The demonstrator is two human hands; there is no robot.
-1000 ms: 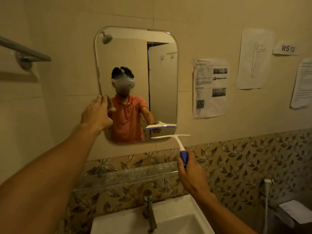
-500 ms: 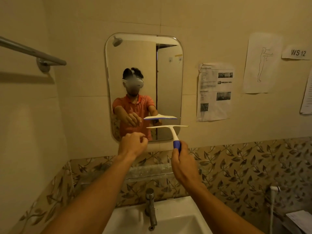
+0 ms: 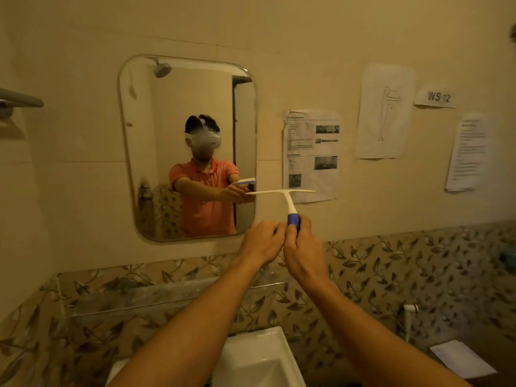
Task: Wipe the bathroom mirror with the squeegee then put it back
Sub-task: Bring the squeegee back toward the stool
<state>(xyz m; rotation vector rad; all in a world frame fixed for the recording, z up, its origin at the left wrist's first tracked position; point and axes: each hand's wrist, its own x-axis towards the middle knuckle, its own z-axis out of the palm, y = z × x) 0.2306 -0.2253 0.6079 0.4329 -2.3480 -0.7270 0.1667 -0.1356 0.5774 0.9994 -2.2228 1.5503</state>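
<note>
The mirror (image 3: 173,113), a tall rounded rectangle, hangs on the beige wall left of centre. A white squeegee (image 3: 284,195) with a blue handle stands upright in front of the mirror's lower right corner, its blade level and overlapping the mirror edge. My right hand (image 3: 303,251) grips the blue handle from below. My left hand (image 3: 261,243) is pressed against the right hand at the handle, fingers curled; whether it holds the handle itself is hidden. The blade seems slightly off the wall.
Several paper sheets (image 3: 311,155) and a "WS 12" label (image 3: 437,96) are stuck to the wall on the right. A glass shelf (image 3: 134,298) runs below the mirror above a white sink (image 3: 268,361). A towel bar (image 3: 19,99) juts out at the left.
My left hand left the mirror's left edge and came down to join the right hand at the squeegee handle. The squeegee rose and shifted right of the mirror's lower corner. The view moved left.
</note>
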